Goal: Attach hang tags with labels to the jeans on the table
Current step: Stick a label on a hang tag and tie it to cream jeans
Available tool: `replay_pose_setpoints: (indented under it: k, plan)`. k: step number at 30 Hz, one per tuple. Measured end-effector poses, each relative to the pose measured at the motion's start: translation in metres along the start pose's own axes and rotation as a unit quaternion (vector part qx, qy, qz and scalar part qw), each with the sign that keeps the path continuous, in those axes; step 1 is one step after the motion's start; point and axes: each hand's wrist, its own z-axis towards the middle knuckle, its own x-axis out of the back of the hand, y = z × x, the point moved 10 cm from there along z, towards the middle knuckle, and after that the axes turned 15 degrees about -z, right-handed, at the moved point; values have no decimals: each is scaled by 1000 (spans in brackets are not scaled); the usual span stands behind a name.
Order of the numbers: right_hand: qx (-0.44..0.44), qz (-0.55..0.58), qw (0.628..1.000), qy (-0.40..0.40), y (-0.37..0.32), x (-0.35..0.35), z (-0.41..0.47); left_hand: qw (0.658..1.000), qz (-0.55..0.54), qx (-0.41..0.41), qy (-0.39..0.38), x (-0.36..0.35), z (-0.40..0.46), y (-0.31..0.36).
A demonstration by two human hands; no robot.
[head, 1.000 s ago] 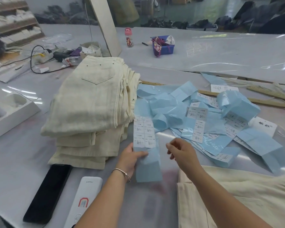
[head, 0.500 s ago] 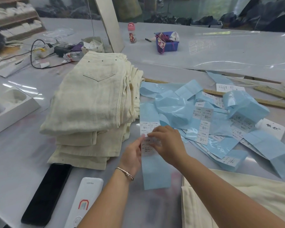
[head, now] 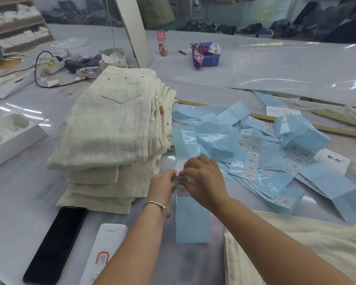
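**Label peel: risks and blind spots**

Both hands work one blue backing strip (head: 192,221) lying near the front edge of the worktop (head: 275,64). The left hand (head: 162,187) pinches the strip's left edge, fingers curled on it. The right hand (head: 201,182) has its fingers curled over a white label (head: 182,188) on the strip and appears to pinch it — the exact contact is covered by the knuckles.

The stack of jeans (head: 111,136) sits left of centre on the worktop, just beside the strip. Another cream pair (head: 296,254) lies at the front right corner, under the right forearm.

Possible faults from here:
- The label may tear or crease if it is lifted at a steep angle or too fast.
- The adhesive side may fold onto itself, or catch on the fingers, once it is free of the backing.
- The strip may slide or lift if the left-hand pinch slackens, since it lies on a glossy surface.
- A neighbouring label may come up with it if both are caught.

Hard to make out: the label print is too small to read; whether the label corner has lifted cannot be told. No hang tags can be identified with certainty — the white card (head: 335,161) near the right edge, beside the heap of used strips (head: 255,140), may be one. The front right jeans are cut off by the frame.
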Motion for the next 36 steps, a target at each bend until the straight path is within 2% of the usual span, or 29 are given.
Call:
replay_pose_setpoints:
  k: [5, 10, 13, 16, 20, 28, 32, 36]
  plan:
    - [-4, -4, 1000, 21, 1, 4, -2, 1000, 7, 1, 3, -2, -4, 2]
    - [-20, -2, 1000, -8, 6, 0, -1, 999, -14, 17, -27, -5, -6, 4]
    - [-28, 11, 999, -31, 9, -3, 0, 996, -50, 58, -42, -10, -9, 1]
    - [-40, 20, 998, -37, 12, -3, 1, 985, -92, 134, -56, -15, -13, -9]
    - [-38, 21, 998, -37, 12, -2, 1, 975, -95, 188, -67, -18, -15, -16]
    - [-34, 17, 998, -47, 13, -3, 1, 967, -82, 220, -94, -17, -13, -21]
    - [-24, 7, 999, -38, 9, -3, 0, 958, -112, 243, -102, -20, -13, -24]
    - [-20, 10, 999, -23, 8, 1, 0, 960, -113, 234, -108, -19, -10, -24]
